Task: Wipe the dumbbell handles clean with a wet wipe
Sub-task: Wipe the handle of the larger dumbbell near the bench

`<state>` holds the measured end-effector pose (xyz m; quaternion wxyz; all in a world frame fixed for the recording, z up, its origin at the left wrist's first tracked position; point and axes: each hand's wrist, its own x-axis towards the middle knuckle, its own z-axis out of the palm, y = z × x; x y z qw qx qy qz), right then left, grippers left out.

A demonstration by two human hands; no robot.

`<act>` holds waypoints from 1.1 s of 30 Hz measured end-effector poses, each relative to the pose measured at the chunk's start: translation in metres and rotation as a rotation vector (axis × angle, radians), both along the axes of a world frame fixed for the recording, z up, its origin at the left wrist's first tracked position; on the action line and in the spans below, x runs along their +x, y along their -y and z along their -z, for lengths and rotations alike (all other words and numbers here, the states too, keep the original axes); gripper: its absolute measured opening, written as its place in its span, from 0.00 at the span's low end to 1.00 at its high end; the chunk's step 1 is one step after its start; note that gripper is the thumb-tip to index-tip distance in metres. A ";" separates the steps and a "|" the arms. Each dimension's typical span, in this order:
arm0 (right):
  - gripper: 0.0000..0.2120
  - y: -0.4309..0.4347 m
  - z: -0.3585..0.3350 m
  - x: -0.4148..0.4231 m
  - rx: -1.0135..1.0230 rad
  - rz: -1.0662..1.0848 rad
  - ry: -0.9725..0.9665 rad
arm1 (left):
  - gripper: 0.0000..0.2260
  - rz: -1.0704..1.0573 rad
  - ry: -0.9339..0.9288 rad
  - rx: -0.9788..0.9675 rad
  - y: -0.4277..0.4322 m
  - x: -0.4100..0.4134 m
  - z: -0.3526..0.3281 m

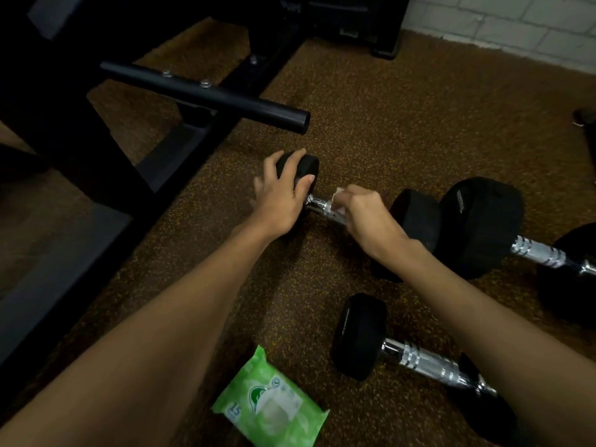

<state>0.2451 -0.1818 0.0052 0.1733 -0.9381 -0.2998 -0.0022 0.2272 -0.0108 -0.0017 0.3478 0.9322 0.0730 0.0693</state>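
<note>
Three black dumbbells with chrome handles lie on the speckled floor. The middle dumbbell (pixel 416 216) has my left hand (pixel 282 191) gripping its left head. My right hand (pixel 364 214) is wrapped around its chrome handle (pixel 317 206) with a white wet wipe (pixel 338 196) pressed against the metal; only a corner of the wipe shows. A larger dumbbell (pixel 483 227) lies to the right, and a third dumbbell (pixel 361 337) lies nearer me, partly under my right forearm. A green wet wipe pack (pixel 271 404) rests on the floor at the bottom.
A black bench frame with a round tube (pixel 206 95) juts out at the upper left, close above the dumbbell's left head. A white brick wall (pixel 532 24) stands at the top right. A dark object (pixel 585 117) sits at the right edge.
</note>
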 end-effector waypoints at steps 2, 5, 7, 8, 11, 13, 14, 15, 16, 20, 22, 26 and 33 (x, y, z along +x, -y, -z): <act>0.12 0.002 0.001 -0.001 -0.036 -0.060 0.007 | 0.21 -0.004 -0.009 -0.009 0.001 -0.002 -0.001; 0.08 -0.001 -0.001 0.006 0.013 -0.004 0.002 | 0.21 0.001 0.000 -0.012 0.001 -0.003 -0.002; 0.06 -0.007 -0.004 0.012 0.045 0.053 -0.027 | 0.21 -0.002 -0.011 -0.011 0.001 -0.002 -0.003; 0.06 -0.010 -0.005 0.013 0.052 0.075 -0.039 | 0.21 -0.005 -0.021 -0.015 0.001 -0.001 -0.004; 0.08 -0.017 -0.001 0.011 -0.013 0.102 0.002 | 0.21 -0.011 -0.034 -0.012 0.003 -0.001 -0.006; 0.11 -0.017 0.002 0.000 -0.076 0.049 0.057 | 0.21 -0.011 -0.033 -0.009 0.003 -0.001 -0.006; 0.12 -0.016 0.001 -0.007 -0.115 0.004 0.086 | 0.21 -0.011 -0.032 -0.010 0.002 -0.001 -0.005; 0.12 -0.014 0.000 -0.014 -0.171 -0.048 0.110 | 0.21 -0.010 -0.032 -0.013 0.002 -0.001 -0.005; 0.12 -0.012 -0.001 -0.020 -0.240 -0.103 0.130 | 0.21 -0.009 -0.032 -0.016 0.002 -0.001 -0.005; 0.12 -0.004 -0.007 -0.026 -0.351 -0.183 0.208 | 0.21 -0.016 -0.024 -0.014 0.003 -0.002 -0.004; 0.12 -0.001 -0.013 -0.014 -0.190 -0.067 0.166 | 0.21 -0.023 -0.028 -0.016 0.002 0.000 -0.004; 0.13 -0.004 -0.016 0.006 -0.014 0.105 0.084 | 0.21 -0.024 -0.035 -0.020 0.003 0.000 -0.005; 0.13 -0.003 0.005 -0.020 -0.296 -0.149 0.227 | 0.21 -0.012 -0.009 -0.014 0.002 -0.001 -0.002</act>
